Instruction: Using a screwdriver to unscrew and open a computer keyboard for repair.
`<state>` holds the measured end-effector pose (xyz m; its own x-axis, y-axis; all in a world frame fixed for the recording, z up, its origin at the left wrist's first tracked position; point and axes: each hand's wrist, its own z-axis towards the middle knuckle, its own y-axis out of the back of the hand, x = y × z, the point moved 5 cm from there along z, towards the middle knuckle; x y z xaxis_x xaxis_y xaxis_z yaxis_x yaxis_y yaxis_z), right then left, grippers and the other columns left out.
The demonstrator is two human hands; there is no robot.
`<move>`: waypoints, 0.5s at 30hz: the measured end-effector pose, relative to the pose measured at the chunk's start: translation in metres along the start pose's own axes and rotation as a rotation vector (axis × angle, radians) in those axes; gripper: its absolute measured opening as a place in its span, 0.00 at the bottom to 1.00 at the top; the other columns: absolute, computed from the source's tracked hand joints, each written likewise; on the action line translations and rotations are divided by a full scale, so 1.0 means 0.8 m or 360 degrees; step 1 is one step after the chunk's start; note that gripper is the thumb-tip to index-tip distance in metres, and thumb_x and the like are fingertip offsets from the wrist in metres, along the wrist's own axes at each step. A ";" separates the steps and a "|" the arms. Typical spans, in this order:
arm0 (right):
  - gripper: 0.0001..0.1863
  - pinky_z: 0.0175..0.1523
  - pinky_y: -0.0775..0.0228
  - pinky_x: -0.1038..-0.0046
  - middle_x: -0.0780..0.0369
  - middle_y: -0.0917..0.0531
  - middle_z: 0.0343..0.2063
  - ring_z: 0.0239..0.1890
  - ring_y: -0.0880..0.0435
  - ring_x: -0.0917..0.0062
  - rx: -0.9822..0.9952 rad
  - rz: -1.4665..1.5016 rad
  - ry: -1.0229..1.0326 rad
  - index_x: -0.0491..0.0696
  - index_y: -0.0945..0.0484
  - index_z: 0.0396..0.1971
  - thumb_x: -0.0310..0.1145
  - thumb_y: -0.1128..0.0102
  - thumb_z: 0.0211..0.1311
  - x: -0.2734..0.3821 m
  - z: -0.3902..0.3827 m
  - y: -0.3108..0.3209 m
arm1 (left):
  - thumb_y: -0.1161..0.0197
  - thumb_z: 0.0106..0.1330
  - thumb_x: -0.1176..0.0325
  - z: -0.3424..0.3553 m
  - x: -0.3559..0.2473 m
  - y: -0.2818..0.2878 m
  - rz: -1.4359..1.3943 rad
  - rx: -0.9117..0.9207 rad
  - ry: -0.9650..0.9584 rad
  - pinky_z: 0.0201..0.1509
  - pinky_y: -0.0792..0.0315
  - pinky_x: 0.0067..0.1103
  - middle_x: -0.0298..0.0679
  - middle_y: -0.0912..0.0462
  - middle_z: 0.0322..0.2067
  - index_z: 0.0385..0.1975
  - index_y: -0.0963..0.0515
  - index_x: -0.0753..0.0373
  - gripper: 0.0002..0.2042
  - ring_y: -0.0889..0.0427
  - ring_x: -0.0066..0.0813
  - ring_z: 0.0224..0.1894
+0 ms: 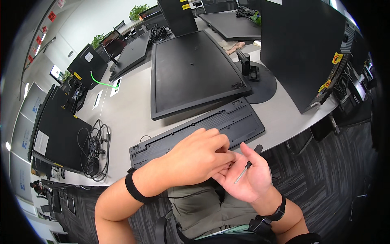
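My left hand (197, 158) is curled over the fingers of my right hand, its fingertips pinched together; what they hold, if anything, is hidden. My right hand (254, 179) is turned palm up and holds a small screwdriver (246, 167), its dark handle behind my thumb and its metal shaft lying across my palm. Just beyond both hands, a black keyboard (243, 118) lies underside up along the desk edge. Behind it a black monitor (191, 77) lies flat, beside a stand with a round base (266, 89).
A large black computer case (296, 49) stands at the right. Another case (59, 138) and coiled cables (97, 150) are at the left on the grey desk (126, 114). More monitors, cases and a green cable are farther back. A person (37, 188) is small at the far left.
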<state>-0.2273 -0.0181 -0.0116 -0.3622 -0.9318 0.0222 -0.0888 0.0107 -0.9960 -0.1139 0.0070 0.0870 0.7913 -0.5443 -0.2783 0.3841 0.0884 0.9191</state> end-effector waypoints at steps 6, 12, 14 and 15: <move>0.32 0.76 0.40 0.63 0.56 0.21 0.57 0.63 0.24 0.69 0.0050 -0.0016 -0.0022 0.34 0.31 0.63 0.51 0.62 0.81 0.015 -0.002 0.005 | 0.31 0.53 0.66 0.013 -0.009 -0.020 0.0120 0.0136 -0.0206 0.42 0.30 0.27 0.33 0.22 0.33 0.28 0.17 0.59 0.06 0.22 0.32 0.40; 0.31 0.71 0.33 0.58 0.50 0.22 0.63 0.66 0.24 0.59 -0.0277 -0.0393 0.0198 0.39 0.31 0.66 0.51 0.60 0.80 0.038 -0.010 0.012 | 0.32 0.56 0.72 0.033 0.016 -0.013 -0.0029 0.0180 0.0059 0.37 0.25 0.31 0.38 0.20 0.32 0.30 0.18 0.61 0.04 0.19 0.38 0.35; 0.30 0.69 0.31 0.58 0.49 0.23 0.64 0.67 0.24 0.57 -0.0300 -0.0701 0.0430 0.39 0.31 0.66 0.49 0.58 0.80 0.059 -0.015 0.008 | 0.32 0.61 0.74 0.035 0.050 0.015 -0.0346 0.0010 0.0363 0.40 0.22 0.35 0.44 0.20 0.31 0.32 0.17 0.66 0.03 0.17 0.47 0.36; 0.26 0.68 0.29 0.57 0.46 0.25 0.65 0.67 0.24 0.55 -0.0310 -0.0754 0.0565 0.37 0.32 0.66 0.42 0.56 0.81 0.074 -0.018 0.007 | 0.32 0.61 0.74 0.037 0.071 0.030 -0.0355 -0.0003 0.0482 0.40 0.22 0.33 0.45 0.18 0.31 0.33 0.16 0.66 0.04 0.17 0.46 0.36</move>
<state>-0.2621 -0.0677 -0.0148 -0.5254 -0.6744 0.5188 -0.4708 -0.2775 -0.8375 -0.0739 -0.0462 0.1014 0.7929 -0.2790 -0.5418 0.5634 -0.0030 0.8261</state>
